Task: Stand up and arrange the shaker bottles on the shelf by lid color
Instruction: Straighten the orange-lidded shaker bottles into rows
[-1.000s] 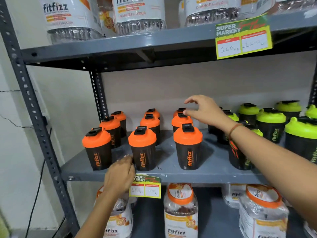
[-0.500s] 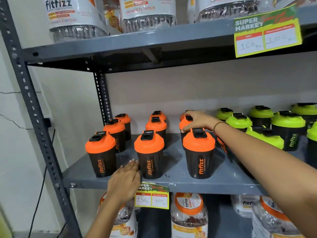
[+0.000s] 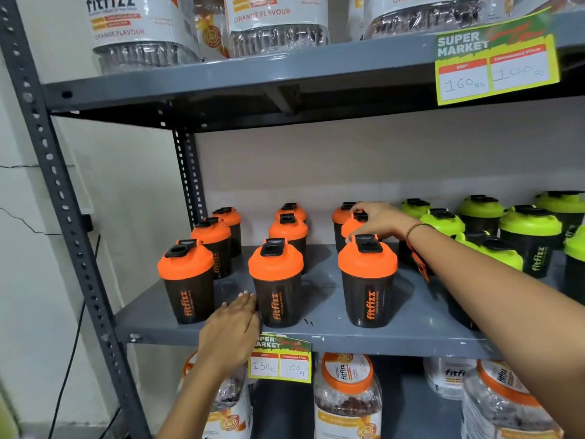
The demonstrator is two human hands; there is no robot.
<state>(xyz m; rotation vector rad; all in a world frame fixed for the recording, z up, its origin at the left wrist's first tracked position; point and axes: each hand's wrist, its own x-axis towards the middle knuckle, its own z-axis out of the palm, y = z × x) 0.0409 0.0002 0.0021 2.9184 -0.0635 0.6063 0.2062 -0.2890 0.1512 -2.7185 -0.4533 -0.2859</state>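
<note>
Several black shaker bottles with orange lids stand in three columns on the left of the grey shelf (image 3: pixel 323 334); the front row is at left (image 3: pixel 186 280), middle (image 3: pixel 275 280) and right (image 3: pixel 367 280). Green-lid shaker bottles (image 3: pixel 528 223) stand grouped on the right. My right hand (image 3: pixel 378 220) reaches in from the right, its fingers curled over the lid of the second-row orange-lid bottle (image 3: pixel 349 228) in the right column. My left hand (image 3: pixel 232 324) lies flat on the shelf's front edge, fingertips against the base of the front middle bottle.
A price tag (image 3: pixel 280 359) hangs from the shelf edge by my left hand. Large clear jars (image 3: pixel 346 394) fill the shelf below and more jars (image 3: pixel 275 23) the upper shelf (image 3: pixel 221 80). A perforated grey upright (image 3: pixel 63 217) stands at the left, a white wall behind it.
My right hand has dropped from above the bottles onto the lid of the second-row bottle. My left hand has slid forward on the shelf toward the front middle bottle.
</note>
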